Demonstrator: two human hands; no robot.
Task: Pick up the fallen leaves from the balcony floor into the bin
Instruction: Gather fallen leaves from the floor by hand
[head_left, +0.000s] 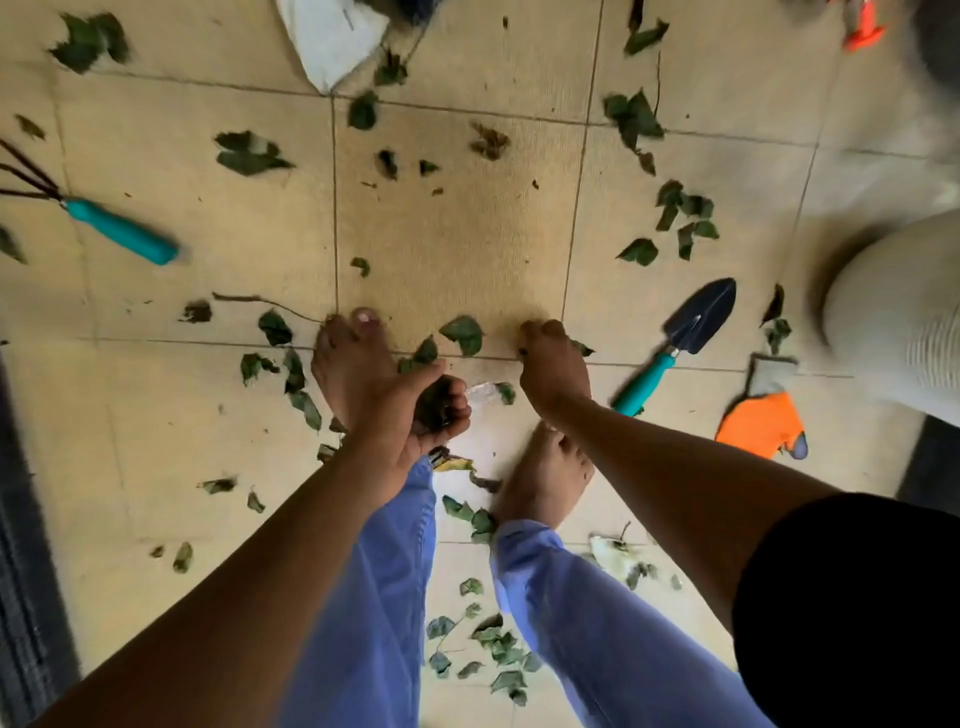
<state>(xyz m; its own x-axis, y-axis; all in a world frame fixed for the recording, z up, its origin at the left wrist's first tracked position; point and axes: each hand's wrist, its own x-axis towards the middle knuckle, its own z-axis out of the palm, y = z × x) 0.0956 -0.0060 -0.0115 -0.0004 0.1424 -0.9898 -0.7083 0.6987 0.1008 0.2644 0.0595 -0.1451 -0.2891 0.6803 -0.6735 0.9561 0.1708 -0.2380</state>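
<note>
Dark green fallen leaves lie scattered over the beige tiled balcony floor (457, 244). My left hand (410, 410) is cupped palm up and holds a bunch of dark leaves (435, 402). My right hand (550, 364) reaches down to the floor with its fingertips curled at a leaf (582, 347) by a tile joint. A single green leaf (464, 332) lies between the two hands. More leaves cluster at upper right (683, 218) and between my legs (498, 649). A white ribbed container, blurred (898, 322), stands at the right edge.
A teal-handled hand rake (119, 231) lies at the left and a teal-handled dark trowel (680, 340) at the right. An orange and grey glove (763, 415) lies by the container. A white bag (332, 36) sits at the top. My bare feet (353, 364) stand among the leaves.
</note>
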